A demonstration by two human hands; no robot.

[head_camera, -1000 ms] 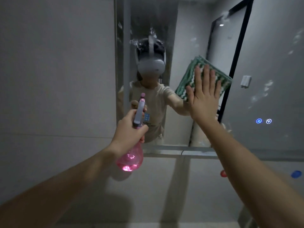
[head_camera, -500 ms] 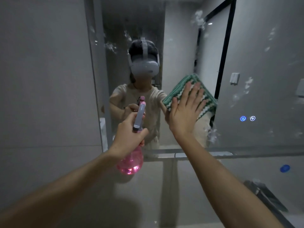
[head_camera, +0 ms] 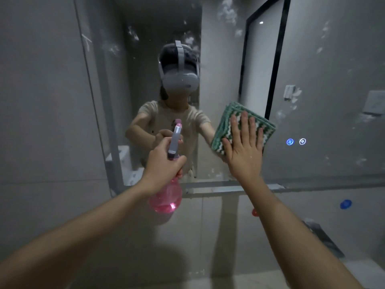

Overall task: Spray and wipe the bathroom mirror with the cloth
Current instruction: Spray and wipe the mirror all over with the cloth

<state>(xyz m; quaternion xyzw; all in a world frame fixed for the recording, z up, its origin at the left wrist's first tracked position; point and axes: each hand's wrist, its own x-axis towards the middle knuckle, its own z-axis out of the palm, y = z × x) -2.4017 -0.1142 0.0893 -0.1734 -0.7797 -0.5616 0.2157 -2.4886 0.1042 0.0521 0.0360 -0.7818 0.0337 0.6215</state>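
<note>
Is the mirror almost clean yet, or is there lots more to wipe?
Not yet. The spraying looks done: white foam blobs dot the mirror. Wiping is under way: the right hand presses the green cloth flat on the glass, while the left hand grips the pink spray bottle. Still left: the splotches up top and the ones on the right side.

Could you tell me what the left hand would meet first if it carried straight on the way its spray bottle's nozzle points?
Probably the mirror. The left hand grips the pink spray bottle, nozzle aimed forward and up at the glass, with nothing visibly between. The right hand, pressing the green cloth there, lies off to the side. Depth is unclear.
</note>
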